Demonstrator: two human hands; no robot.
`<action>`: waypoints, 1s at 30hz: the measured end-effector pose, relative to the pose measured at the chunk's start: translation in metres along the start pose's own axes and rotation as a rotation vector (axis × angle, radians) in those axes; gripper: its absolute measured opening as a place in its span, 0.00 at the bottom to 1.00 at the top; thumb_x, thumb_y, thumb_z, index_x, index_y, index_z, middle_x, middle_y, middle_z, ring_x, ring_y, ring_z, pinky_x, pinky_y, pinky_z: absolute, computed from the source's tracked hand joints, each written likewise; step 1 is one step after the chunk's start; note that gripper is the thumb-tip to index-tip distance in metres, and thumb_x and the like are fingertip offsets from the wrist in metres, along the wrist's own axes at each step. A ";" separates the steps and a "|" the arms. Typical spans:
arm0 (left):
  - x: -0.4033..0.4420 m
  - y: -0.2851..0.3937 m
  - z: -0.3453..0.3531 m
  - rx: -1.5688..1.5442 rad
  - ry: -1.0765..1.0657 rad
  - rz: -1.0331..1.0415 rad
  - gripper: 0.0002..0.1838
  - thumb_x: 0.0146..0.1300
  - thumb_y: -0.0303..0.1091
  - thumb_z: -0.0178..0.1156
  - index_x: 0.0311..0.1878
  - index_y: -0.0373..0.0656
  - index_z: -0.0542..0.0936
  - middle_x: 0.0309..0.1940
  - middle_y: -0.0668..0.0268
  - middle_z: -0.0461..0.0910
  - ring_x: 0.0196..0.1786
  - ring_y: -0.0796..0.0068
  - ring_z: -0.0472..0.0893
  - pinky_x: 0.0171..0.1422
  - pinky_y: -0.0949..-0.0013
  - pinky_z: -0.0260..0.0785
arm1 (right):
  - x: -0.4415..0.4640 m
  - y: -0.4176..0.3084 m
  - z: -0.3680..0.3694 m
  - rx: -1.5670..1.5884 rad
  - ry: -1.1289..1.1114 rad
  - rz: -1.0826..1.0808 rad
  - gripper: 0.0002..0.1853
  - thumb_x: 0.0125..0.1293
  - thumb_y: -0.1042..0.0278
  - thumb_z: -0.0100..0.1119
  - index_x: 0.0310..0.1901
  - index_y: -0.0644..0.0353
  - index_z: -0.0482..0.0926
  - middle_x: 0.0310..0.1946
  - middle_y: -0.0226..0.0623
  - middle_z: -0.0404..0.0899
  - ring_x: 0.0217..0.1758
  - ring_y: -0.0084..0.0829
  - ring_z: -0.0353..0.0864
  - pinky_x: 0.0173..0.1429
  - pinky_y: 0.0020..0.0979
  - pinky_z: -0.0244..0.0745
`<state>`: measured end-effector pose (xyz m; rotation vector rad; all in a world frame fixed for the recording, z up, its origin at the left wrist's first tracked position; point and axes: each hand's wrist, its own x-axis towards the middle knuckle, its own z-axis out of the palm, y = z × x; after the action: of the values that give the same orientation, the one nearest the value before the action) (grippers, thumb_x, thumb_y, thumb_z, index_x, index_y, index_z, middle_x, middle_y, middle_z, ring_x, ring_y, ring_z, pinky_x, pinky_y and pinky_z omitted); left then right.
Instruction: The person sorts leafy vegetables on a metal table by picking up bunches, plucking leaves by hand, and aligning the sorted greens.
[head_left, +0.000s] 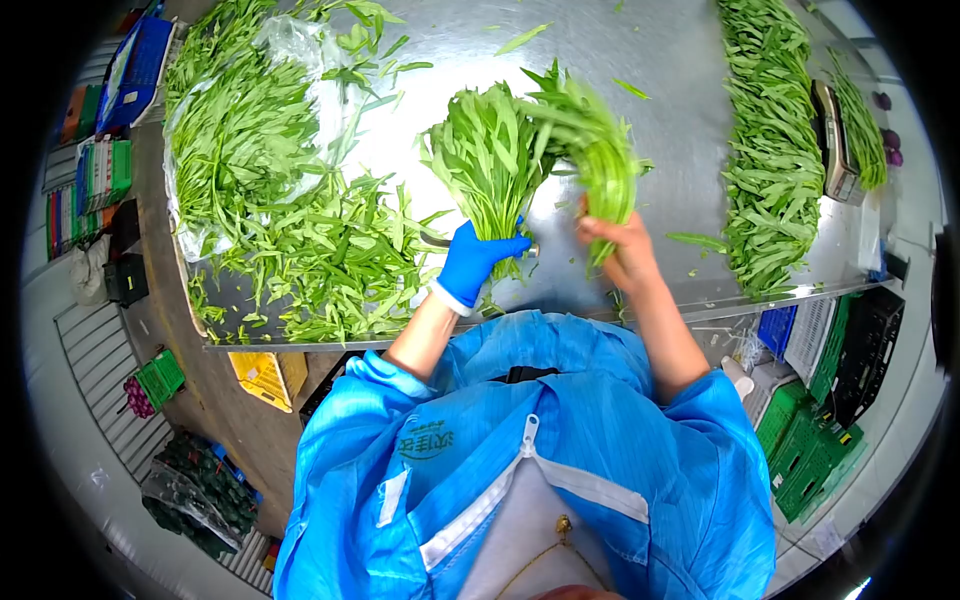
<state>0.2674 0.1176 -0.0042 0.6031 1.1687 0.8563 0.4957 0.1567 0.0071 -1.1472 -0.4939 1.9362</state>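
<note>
My left hand [472,262], in a blue glove, is closed around the stems of a leafy green bunch [490,150] that looks like water spinach, leaves pointing away from me. A thin dark piece shows on one side of the glove and a small metallic end on the other; I cannot make out what they belong to. In my bare right hand [620,245] is a second bunch of the same greens [603,165], gripped by the stems. Its leafy end is blurred, bends to the left and overlaps the first bunch.
Loose greens [250,150] pile on the left of the metal table [440,40], partly on clear plastic. A long row of greens [770,150] lies at the right, beside a scale-like device [835,140]. Below the table stand a yellow crate [268,378] and green crates [805,455].
</note>
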 end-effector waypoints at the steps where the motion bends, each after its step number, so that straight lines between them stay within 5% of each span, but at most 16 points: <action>1: -0.001 -0.001 -0.006 0.071 -0.003 0.012 0.21 0.53 0.23 0.68 0.51 0.36 0.78 0.42 0.66 0.81 0.42 0.76 0.80 0.50 0.70 0.73 | -0.002 -0.011 0.002 0.006 -0.015 -0.094 0.22 0.52 0.78 0.67 0.50 0.66 0.74 0.40 0.38 0.79 0.41 0.28 0.78 0.46 0.28 0.73; 4: -0.007 0.002 -0.020 0.275 0.019 0.038 0.18 0.52 0.24 0.69 0.48 0.37 0.79 0.39 0.66 0.82 0.41 0.76 0.80 0.49 0.71 0.73 | -0.013 -0.052 0.017 -0.023 -0.064 -0.333 0.19 0.53 0.77 0.64 0.48 0.68 0.74 0.38 0.40 0.78 0.39 0.30 0.78 0.45 0.29 0.73; 6: -0.015 0.022 -0.015 0.114 0.055 0.091 0.18 0.52 0.24 0.69 0.47 0.37 0.79 0.38 0.65 0.82 0.41 0.76 0.80 0.49 0.71 0.73 | -0.024 -0.064 0.025 -0.102 -0.100 -0.436 0.19 0.54 0.77 0.63 0.48 0.69 0.73 0.38 0.42 0.77 0.39 0.30 0.78 0.45 0.30 0.73; 11: -0.012 0.026 -0.012 -0.244 -0.050 0.052 0.15 0.55 0.24 0.64 0.47 0.36 0.79 0.38 0.63 0.82 0.40 0.72 0.82 0.48 0.70 0.74 | -0.026 -0.047 0.041 -0.167 -0.184 -0.230 0.20 0.55 0.72 0.66 0.48 0.70 0.74 0.38 0.42 0.80 0.37 0.31 0.80 0.40 0.29 0.74; 14: 0.002 -0.009 -0.011 -0.324 -0.087 -0.182 0.15 0.59 0.29 0.62 0.49 0.37 0.79 0.42 0.61 0.83 0.43 0.71 0.83 0.48 0.70 0.75 | -0.008 0.011 0.039 -0.504 0.018 0.087 0.16 0.57 0.67 0.69 0.47 0.60 0.79 0.40 0.32 0.81 0.36 0.20 0.76 0.40 0.25 0.71; 16: 0.001 -0.023 -0.005 -0.433 -0.068 -0.272 0.15 0.63 0.31 0.59 0.53 0.38 0.77 0.43 0.63 0.83 0.43 0.73 0.83 0.48 0.71 0.76 | 0.007 0.053 0.011 -0.453 -0.093 0.209 0.16 0.58 0.68 0.69 0.48 0.61 0.79 0.41 0.31 0.81 0.38 0.21 0.77 0.42 0.26 0.72; 19: -0.005 -0.036 -0.004 -0.442 -0.152 -0.220 0.24 0.67 0.39 0.58 0.62 0.37 0.70 0.52 0.62 0.79 0.52 0.72 0.79 0.59 0.69 0.70 | 0.001 0.059 0.015 -0.402 -0.104 0.254 0.19 0.58 0.69 0.69 0.50 0.62 0.78 0.42 0.30 0.81 0.41 0.22 0.77 0.48 0.27 0.72; 21: 0.002 -0.052 -0.011 -0.121 -0.155 -0.117 0.26 0.69 0.42 0.56 0.64 0.36 0.68 0.56 0.62 0.76 0.55 0.74 0.75 0.63 0.69 0.66 | 0.001 0.059 0.018 -0.437 -0.135 0.229 0.20 0.58 0.67 0.69 0.51 0.61 0.77 0.43 0.30 0.81 0.43 0.22 0.77 0.49 0.25 0.71; 26: -0.005 -0.031 -0.007 -0.253 -0.124 -0.209 0.23 0.69 0.39 0.56 0.62 0.37 0.72 0.54 0.63 0.78 0.52 0.73 0.78 0.59 0.67 0.69 | 0.005 0.043 0.025 -0.476 -0.167 0.233 0.19 0.55 0.71 0.67 0.50 0.62 0.78 0.43 0.32 0.82 0.46 0.23 0.78 0.53 0.27 0.72; 30: -0.013 -0.030 -0.030 -0.698 -0.256 -0.219 0.30 0.56 0.22 0.52 0.65 0.34 0.66 0.58 0.55 0.74 0.61 0.56 0.75 0.66 0.58 0.68 | 0.004 0.025 0.004 -0.253 -0.096 0.192 0.17 0.55 0.75 0.62 0.48 0.62 0.78 0.42 0.33 0.82 0.44 0.25 0.79 0.51 0.27 0.73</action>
<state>0.2444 0.0897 -0.0298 0.0050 0.6238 0.8968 0.4800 0.1456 -0.0099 -1.3050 -0.7195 2.1475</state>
